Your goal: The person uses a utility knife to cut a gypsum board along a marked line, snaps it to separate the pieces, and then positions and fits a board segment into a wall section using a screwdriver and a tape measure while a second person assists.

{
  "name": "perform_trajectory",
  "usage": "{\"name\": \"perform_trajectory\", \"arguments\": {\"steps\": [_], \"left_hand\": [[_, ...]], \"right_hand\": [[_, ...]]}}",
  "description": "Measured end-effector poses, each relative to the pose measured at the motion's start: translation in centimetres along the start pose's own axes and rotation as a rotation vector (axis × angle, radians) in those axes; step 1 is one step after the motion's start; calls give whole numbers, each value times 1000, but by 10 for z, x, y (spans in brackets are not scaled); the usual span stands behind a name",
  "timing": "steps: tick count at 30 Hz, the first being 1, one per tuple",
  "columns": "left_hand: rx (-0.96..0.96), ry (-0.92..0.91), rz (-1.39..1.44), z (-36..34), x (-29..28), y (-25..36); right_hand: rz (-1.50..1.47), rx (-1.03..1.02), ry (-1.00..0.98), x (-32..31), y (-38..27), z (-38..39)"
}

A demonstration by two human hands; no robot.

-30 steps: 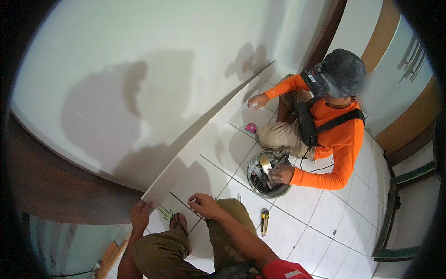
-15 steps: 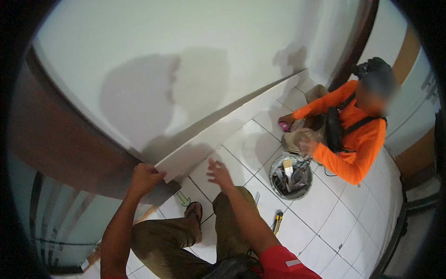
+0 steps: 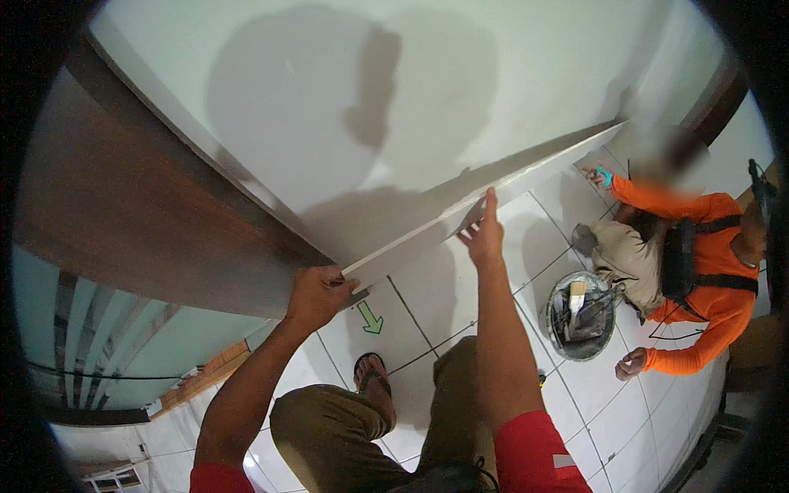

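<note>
My left hand (image 3: 320, 292) grips the near end of a long, narrow pale board (image 3: 542, 175), which slants from lower centre toward the back right along the white wall (image 3: 551, 49). My right hand (image 3: 485, 230) holds the board farther along, index finger up on its edge and the other fingers against its face. Below my left hand a green arrow marking (image 3: 370, 319) lies on the tiled floor (image 3: 423, 382), close to my sandalled foot (image 3: 370, 378).
A co-worker in orange (image 3: 715, 246) sits at the right, one hand near the board's far end with a small teal object. Beside them stands a bucket (image 3: 559, 324) of brushes and tools. A dark wooden panel (image 3: 148, 181) and striped glass (image 3: 99, 337) are at the left.
My right hand has risen from beside my knee onto the board. The view has shifted leftward. The co-worker's hand has moved from the pink tape measure toward the board's far end.
</note>
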State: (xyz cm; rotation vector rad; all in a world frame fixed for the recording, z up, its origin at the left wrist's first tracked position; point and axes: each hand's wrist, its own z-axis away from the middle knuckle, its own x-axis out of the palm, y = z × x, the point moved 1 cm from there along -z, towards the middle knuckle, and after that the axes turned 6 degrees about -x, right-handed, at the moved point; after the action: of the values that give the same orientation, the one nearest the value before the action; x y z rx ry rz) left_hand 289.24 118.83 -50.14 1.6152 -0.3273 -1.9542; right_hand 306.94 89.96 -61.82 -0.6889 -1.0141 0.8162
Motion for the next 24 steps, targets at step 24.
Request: {"name": "perform_trajectory", "arguments": {"steps": [24], "left_hand": [[114, 115, -186, 4, -40, 30]], "right_hand": [[33, -279, 53, 51, -26, -29]]}}
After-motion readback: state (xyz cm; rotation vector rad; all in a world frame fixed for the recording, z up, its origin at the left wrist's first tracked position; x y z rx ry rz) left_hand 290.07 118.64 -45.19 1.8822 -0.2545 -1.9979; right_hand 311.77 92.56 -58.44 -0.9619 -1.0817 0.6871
